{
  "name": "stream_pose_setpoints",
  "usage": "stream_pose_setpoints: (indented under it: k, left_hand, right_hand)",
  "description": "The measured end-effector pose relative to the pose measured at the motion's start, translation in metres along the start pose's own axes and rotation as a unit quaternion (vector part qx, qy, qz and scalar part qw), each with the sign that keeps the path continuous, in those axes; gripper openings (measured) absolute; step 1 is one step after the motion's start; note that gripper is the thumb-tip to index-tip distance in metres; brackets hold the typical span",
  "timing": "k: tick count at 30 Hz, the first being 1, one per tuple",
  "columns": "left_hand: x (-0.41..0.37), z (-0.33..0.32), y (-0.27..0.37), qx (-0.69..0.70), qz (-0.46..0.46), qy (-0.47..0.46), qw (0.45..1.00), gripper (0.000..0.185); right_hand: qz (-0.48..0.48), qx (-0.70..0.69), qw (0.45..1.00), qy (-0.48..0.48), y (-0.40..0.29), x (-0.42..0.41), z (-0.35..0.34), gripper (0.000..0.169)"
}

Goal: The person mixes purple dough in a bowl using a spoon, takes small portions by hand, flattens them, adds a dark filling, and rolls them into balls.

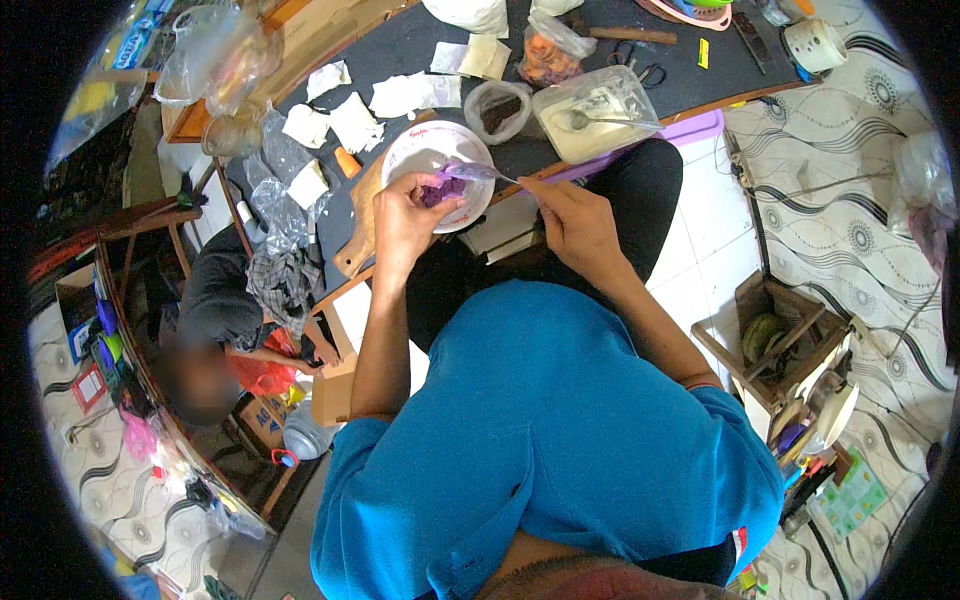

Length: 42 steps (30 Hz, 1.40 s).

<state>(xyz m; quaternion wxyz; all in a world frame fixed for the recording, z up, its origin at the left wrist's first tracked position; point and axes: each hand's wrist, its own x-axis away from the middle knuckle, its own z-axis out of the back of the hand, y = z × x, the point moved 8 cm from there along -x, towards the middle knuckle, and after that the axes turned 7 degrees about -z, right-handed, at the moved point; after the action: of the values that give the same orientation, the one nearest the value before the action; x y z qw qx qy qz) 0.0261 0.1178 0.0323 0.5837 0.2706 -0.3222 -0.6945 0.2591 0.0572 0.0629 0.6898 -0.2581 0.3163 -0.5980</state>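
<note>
My left hand point(409, 214) holds a piece of purple food point(442, 191) over a white bowl with red writing point(405, 154). My right hand point(574, 217) grips the handle of a metal spoon point(480, 171), its bowl smeared with purple and touching the top of the piece. Under the white bowl lies a wooden cutting board point(361, 210). To the right stand a small lined container with dark filling point(499, 112) and a clear plastic tub of pale batter point(600, 124), another spoon resting in it.
On the dark table point(300, 94) lie several white wrapper-like pieces point(354, 121), an orange cone-shaped item point(347, 162), crumpled clear plastic point(277, 199), a bag of orange pieces point(553, 52) and scissors point(651, 75). Another person point(225, 289) is at the left, near a red bag point(270, 367).
</note>
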Motion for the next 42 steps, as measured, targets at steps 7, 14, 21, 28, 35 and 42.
stream_pose_setpoints:
  k: [7,14,21,28,35,42]
  left_hand:
    - [0.005,-0.017,-0.029,0.271,0.119,-0.095,0.950,0.048]
    - [0.007,-0.012,-0.035,0.316,0.176,-0.090,0.928,0.049]
    - [0.002,-0.008,-0.048,0.212,0.142,-0.086,0.963,0.056]
    - [-0.007,0.012,0.024,-0.124,-0.079,0.013,0.989,0.099]
    - [-0.007,0.009,0.032,-0.202,-0.071,0.029,0.976,0.124]
    - [-0.006,0.017,0.021,-0.161,-0.076,0.063,0.982,0.123]
  right_hand:
    - [0.044,-0.016,0.999,0.015,-0.005,-0.006,-0.011,0.040]
    - [0.060,0.027,0.998,0.011,-0.002,-0.012,-0.015,0.040]
    - [0.069,0.061,0.996,-0.007,0.005,-0.006,-0.017,0.037]
    - [0.062,0.009,0.998,0.028,-0.005,-0.005,-0.015,0.039]
    - [0.109,0.050,0.993,0.001,-0.030,0.001,-0.031,0.050]
    - [0.103,0.059,0.993,0.014,-0.020,0.002,-0.030,0.046]
